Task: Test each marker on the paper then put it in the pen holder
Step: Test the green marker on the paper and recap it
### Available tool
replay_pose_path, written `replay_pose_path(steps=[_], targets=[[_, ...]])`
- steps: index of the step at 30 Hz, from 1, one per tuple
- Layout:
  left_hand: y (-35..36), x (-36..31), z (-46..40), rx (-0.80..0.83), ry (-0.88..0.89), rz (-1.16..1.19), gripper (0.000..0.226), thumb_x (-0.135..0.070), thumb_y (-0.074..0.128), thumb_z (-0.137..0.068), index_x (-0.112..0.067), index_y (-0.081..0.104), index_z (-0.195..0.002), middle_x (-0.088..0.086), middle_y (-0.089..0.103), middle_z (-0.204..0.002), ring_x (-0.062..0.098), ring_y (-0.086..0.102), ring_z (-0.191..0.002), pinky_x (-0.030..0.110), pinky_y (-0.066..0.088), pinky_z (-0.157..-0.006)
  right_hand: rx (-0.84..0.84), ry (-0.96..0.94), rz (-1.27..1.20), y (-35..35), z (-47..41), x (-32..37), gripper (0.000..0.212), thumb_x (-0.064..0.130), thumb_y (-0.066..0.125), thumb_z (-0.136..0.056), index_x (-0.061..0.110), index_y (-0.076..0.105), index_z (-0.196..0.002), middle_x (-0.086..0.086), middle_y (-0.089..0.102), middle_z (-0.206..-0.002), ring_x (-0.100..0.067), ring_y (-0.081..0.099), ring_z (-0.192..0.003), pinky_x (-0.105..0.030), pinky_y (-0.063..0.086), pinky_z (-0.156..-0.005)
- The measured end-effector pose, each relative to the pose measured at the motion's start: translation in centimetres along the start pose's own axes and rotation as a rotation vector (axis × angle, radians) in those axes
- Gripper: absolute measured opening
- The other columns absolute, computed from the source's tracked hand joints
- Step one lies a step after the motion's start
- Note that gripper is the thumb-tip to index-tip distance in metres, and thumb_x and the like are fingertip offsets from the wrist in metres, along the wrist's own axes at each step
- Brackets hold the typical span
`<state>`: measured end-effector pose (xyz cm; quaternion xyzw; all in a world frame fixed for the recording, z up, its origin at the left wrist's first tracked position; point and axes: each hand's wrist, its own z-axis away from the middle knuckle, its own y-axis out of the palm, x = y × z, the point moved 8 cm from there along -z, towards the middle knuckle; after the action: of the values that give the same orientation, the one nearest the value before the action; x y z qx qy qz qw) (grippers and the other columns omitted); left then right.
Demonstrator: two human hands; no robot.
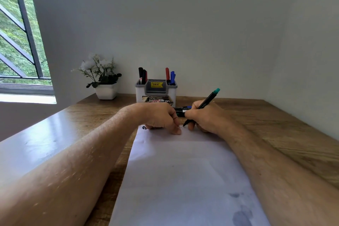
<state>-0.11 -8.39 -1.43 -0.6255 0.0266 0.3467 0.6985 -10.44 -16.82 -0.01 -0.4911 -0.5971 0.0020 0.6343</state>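
The right hand (203, 117) pinches a slim black marker (202, 106) with a teal end, fingers curled round the lower barrel in a writing grip, the tip touching the paper (183, 170) near the sheet's far edge. The left hand (161, 117) rests on that same far edge, fingers curled down and pressing the sheet flat; whether it also holds the cap cannot be told.

The marker looks light, stiff and smooth-sided, so a grip close to the tip gives the best control, while a hold nearer mid-barrel would probably suit dropping it upright into the holder. The paper is thin and floppy and would likely slide on the smooth wooden desk (284, 115) without the left hand's weight.

The pen holder (156, 91) stands at the desk's far edge against the wall, red, black and blue markers already upright in its side compartments. More markers (180, 111) lie on the desk between the hands and the holder. A potted plant (102, 79) sits at the far left corner.
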Motion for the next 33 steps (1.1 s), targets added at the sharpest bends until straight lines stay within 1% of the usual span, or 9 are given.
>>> replay_pose_path(steps=[8,13,17,20,21,24,26,30,33], targets=[[0.1,0.0,0.1,0.02,-0.017,0.016,0.016,-0.028,0.076,-0.084,-0.031,0.061,-0.09,-0.003,0.06,-0.095,0.016,0.057,-0.092,0.036,0.048,-0.092,-0.039,0.012,0.021,-0.2,0.1,0.2,0.028,0.024,0.064,-0.081,0.019,0.052,-0.056,0.001,0.063,-0.048,-0.005,0.049,-0.04,-0.025,0.038,-0.05],[0.1,0.1,0.1,0.017,-0.02,0.016,0.017,-0.03,0.076,-0.084,-0.031,0.061,-0.092,-0.004,0.06,-0.094,0.014,0.056,-0.089,0.033,0.048,-0.085,-0.093,0.022,0.035,-0.6,0.3,0.3,0.027,0.024,0.065,-0.083,0.019,0.053,-0.059,0.001,0.063,-0.053,-0.009,0.054,-0.049,-0.024,0.039,-0.051],[0.0,0.0,0.2,0.003,-0.005,0.009,0.018,-0.029,0.077,-0.083,-0.03,0.062,-0.093,-0.003,0.061,-0.094,0.015,0.058,-0.088,0.031,0.05,-0.083,-0.096,-0.003,0.022,-0.8,0.5,0.6,0.026,0.023,0.063,-0.084,0.019,0.052,-0.06,0.003,0.063,-0.053,0.0,0.05,-0.039,-0.023,0.037,-0.049],[-1.2,-0.4,0.4,-0.106,0.051,0.041,0.008,-0.026,0.07,-0.088,-0.028,0.066,-0.095,-0.003,0.064,-0.094,0.015,0.06,-0.086,0.028,0.051,-0.068,-0.12,-0.04,-0.047,-0.9,0.4,1.1,0.022,0.022,0.064,-0.082,0.018,0.054,-0.063,0.004,0.06,-0.054,-0.003,0.049,-0.042,-0.023,0.035,-0.049],[-1.8,-0.8,0.6,-0.169,0.076,0.097,0.005,-0.022,0.064,-0.092,-0.026,0.066,-0.094,-0.003,0.063,-0.089,0.015,0.058,-0.082,0.026,0.048,-0.064,-0.129,-0.054,-0.073,-1.0,0.4,1.3,0.021,0.021,0.065,-0.082,0.018,0.054,-0.064,0.004,0.059,-0.054,-0.006,0.048,-0.044,-0.024,0.035,-0.049],[-3.3,-0.7,0.8,-0.302,0.103,0.457,0.03,-0.005,0.037,-0.098,-0.016,0.064,-0.092,0.002,0.051,-0.073,0.014,0.047,-0.061,0.024,0.04,-0.052,-0.128,-0.085,-0.177,-1.1,0.3,1.7,0.018,0.015,0.065,-0.085,0.016,0.058,-0.068,0.0,0.058,-0.059,-0.009,0.047,-0.049,-0.025,0.035,-0.048],[-4.0,-0.3,0.9,-0.366,0.126,0.707,0.037,0.002,0.03,-0.096,-0.011,0.064,-0.097,0.007,0.047,-0.07,0.016,0.045,-0.059,0.028,0.046,-0.05,-0.088,-0.068,-0.325,-0.8,0.1,1.6,0.015,0.01,0.065,-0.088,0.014,0.058,-0.076,-0.004,0.055,-0.061,-0.011,0.045,-0.046,-0.025,0.034,-0.044],[-4.8,0.0,1.4,-0.466,0.179,1.072,0.038,0.004,0.029,-0.101,-0.008,0.064,-0.102,0.009,0.053,-0.075,0.017,0.056,-0.067,0.041,0.059,-0.081,-0.031,-0.102,-0.548,-0.8,0.0,2.0,0.021,0.005,0.07,-0.087,0.014,0.053,-0.081,-0.004,0.053,-0.054,-0.014,0.04,-0.037,-0.02,0.032,-0.038],[-5.1,0.6,1.5,-0.52,0.176,1.281,0.035,0.0,0.028,-0.104,-0.004,0.062,-0.106,0.008,0.058,-0.08,0.019,0.062,-0.075,0.039,0.058,-0.085,-0.037,-0.126,-0.585,-0.9,0.1,2.3,0.017,0.007,0.071,-0.087,0.016,0.059,-0.079,-0.002,0.058,-0.057,-0.015,0.047,-0.04,-0.021,0.037,-0.04]])
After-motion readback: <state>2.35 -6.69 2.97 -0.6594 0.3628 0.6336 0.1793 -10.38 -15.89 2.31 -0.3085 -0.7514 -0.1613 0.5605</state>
